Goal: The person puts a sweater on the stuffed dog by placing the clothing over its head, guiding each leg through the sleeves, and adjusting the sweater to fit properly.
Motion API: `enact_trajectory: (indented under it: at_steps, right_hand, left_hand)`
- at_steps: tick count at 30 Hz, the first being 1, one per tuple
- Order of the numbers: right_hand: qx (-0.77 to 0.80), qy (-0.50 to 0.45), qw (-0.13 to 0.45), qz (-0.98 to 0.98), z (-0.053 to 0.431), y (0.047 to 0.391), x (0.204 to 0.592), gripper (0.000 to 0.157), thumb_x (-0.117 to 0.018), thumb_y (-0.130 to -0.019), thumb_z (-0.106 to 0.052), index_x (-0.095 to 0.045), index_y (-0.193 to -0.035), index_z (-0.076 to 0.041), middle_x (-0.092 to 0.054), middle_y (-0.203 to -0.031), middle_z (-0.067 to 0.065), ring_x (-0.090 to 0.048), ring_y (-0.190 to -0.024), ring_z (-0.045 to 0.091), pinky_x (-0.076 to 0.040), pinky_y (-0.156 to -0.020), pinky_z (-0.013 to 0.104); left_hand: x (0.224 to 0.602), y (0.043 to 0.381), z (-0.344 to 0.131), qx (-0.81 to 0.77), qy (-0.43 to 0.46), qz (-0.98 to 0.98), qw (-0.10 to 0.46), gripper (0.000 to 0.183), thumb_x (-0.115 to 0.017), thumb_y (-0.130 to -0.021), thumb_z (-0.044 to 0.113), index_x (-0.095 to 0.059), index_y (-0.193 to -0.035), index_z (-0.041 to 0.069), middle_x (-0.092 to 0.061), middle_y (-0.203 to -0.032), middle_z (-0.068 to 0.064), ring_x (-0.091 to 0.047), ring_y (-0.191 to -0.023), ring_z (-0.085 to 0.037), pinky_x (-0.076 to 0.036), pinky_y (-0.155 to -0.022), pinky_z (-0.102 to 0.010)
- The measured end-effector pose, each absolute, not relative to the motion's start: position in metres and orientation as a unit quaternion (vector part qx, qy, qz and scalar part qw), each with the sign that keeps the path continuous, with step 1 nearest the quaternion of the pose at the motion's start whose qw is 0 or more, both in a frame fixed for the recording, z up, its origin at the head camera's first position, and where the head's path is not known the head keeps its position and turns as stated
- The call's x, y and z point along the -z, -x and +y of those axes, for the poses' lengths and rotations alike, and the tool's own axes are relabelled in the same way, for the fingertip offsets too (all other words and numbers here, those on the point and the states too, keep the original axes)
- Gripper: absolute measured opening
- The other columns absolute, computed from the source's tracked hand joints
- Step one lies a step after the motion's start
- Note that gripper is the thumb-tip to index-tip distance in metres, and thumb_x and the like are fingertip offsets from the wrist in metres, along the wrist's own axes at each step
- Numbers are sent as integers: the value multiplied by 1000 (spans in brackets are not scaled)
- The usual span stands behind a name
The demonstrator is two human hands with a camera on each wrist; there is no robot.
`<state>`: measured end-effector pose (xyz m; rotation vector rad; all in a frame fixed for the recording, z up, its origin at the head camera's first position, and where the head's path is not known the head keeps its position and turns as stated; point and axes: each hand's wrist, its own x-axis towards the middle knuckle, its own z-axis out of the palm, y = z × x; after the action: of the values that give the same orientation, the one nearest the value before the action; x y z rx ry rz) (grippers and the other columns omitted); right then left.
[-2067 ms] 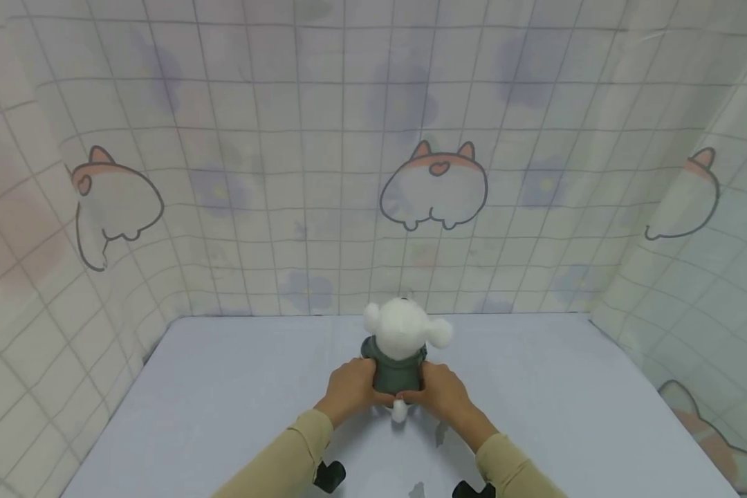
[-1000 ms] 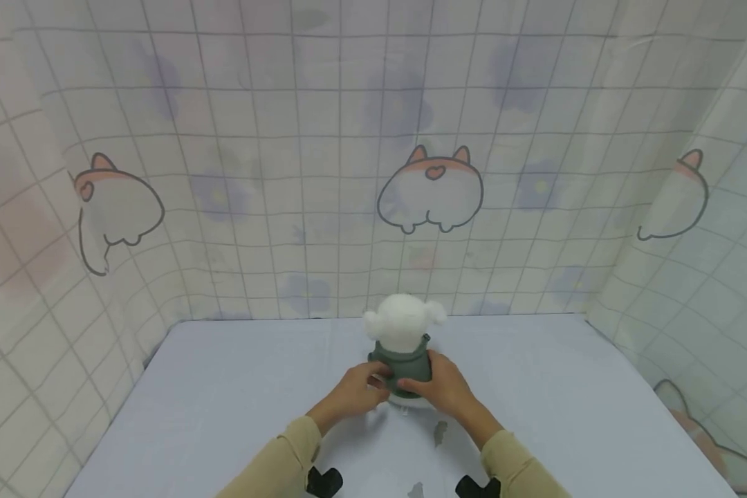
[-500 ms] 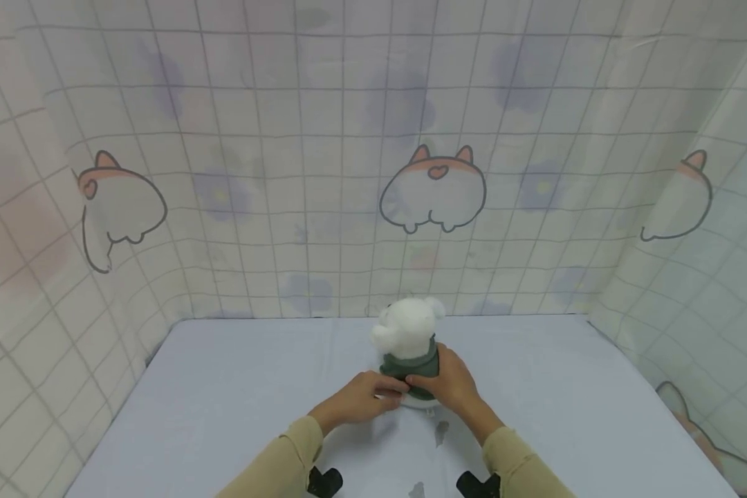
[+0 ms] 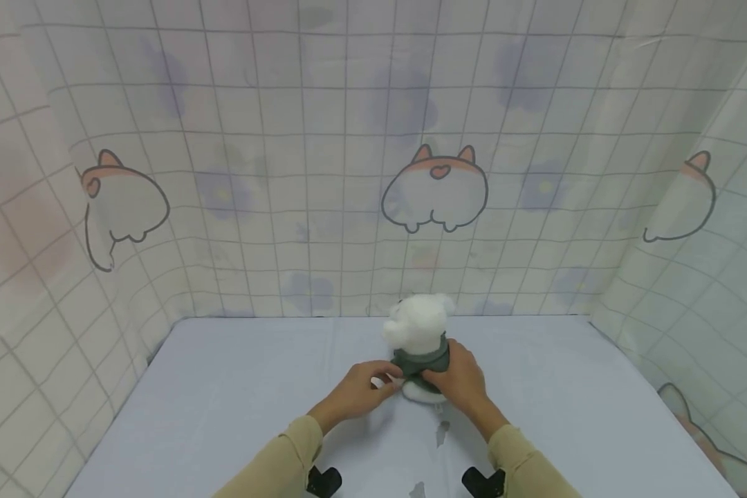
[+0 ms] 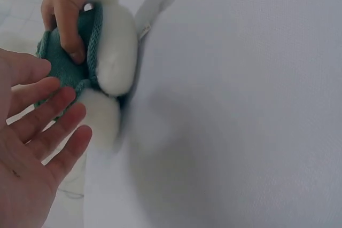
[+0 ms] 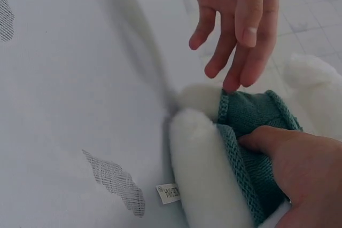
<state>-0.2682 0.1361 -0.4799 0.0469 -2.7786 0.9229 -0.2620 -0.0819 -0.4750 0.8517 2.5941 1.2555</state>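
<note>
A white plush animal (image 4: 418,325) in a green knitted sweater (image 6: 256,121) sits upright on the table, its head toward the back wall and turned to the left. My right hand (image 4: 463,377) grips the toy's body from the right, thumb pressed across the sweater. On the other side, my left hand (image 4: 364,389) is spread with loosely bent fingers; in the right wrist view its fingertips (image 6: 231,83) are right at the sweater's hem. White plush legs (image 5: 116,52) show below the sweater, and a small white label (image 6: 170,192) sticks out by one.
The toy rests on a white-covered table (image 4: 255,366) with grey smudge-like marks (image 6: 115,182) on its cover. A checkered curtain (image 4: 324,173) with cartoon animal prints encloses the back and both sides.
The toy has rotated from back-facing to side-facing and shifted right. My left hand, gripping its side at first, has come loose; my right hand still holds on and has moved right with it.
</note>
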Motion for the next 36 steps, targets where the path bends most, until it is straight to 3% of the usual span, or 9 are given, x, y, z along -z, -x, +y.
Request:
enact_trajectory:
  at_steps: [5,11,26,36]
  right_hand:
    - [-321,-6,101,-942,148,278,476,62,-75,-72,-31,-50,-120,-2,-60,-112,15,-56,-103,30,-46,-83,48]
    - [-326,1,86,-942,169,294,467,64,-71,-74,-31,-45,-124,1,-56,-118,19,-53,-108,33,-44,-87,50]
    - [-351,-27,73,-933,202,328,459,68,-69,-80,-25,-37,-132,3,-47,-130,24,-44,-121,39,-33,-101,54]
    - [-328,-2,37,-944,215,329,467,74,-69,-79,-27,-32,-135,5,-43,-134,26,-41,-123,42,-32,-102,54]
  left_hand:
    - [469,256,-86,-381,-281,879,52,35,-55,-91,26,-55,-123,12,-56,-126,0,-55,-111,-21,-49,-85,-32]
    - [464,247,-88,-313,-285,906,15,40,-53,-91,30,-51,-128,15,-51,-133,-1,-45,-126,-21,-36,-104,-40]
    - [461,217,-100,-191,-294,936,-39,46,-56,-88,36,-48,-131,20,-46,-137,-1,-43,-126,-21,-38,-98,-50]
    - [459,201,-101,-187,-306,933,-31,46,-56,-88,35,-46,-132,24,-45,-138,1,-42,-127,-19,-38,-98,-49]
